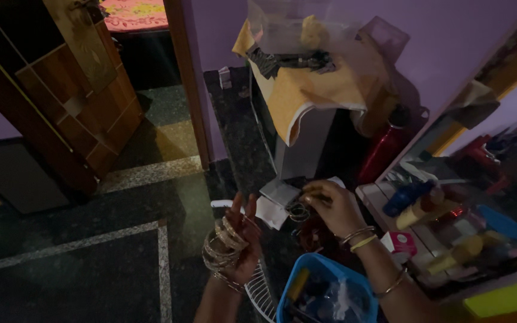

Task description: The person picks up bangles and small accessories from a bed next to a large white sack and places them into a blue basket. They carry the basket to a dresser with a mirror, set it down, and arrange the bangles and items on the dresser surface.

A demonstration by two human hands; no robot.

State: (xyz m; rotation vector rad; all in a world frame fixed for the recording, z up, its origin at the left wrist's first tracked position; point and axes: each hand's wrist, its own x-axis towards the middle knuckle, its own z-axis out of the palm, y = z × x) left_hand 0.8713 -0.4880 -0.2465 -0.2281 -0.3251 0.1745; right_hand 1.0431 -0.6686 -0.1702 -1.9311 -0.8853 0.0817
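My left hand point(242, 234) is raised palm up with fingers together, and a stack of golden bangles point(224, 246) sits around it at the knuckles and wrist. My right hand point(330, 206) is closed on a few thin bangles point(298, 211) that hang from its fingers just right of the left hand. More bangles circle my right wrist point(360, 238). The light is dim.
A blue tub point(324, 293) of small items stands below my right arm, beside a white wire rack point(261, 293). A low shelf point(450, 239) with bottles lies right. White papers point(273, 203), a yellow-cloth-covered stand point(306, 90), a red bottle point(384, 149) and a wooden door point(73, 84) lie beyond.
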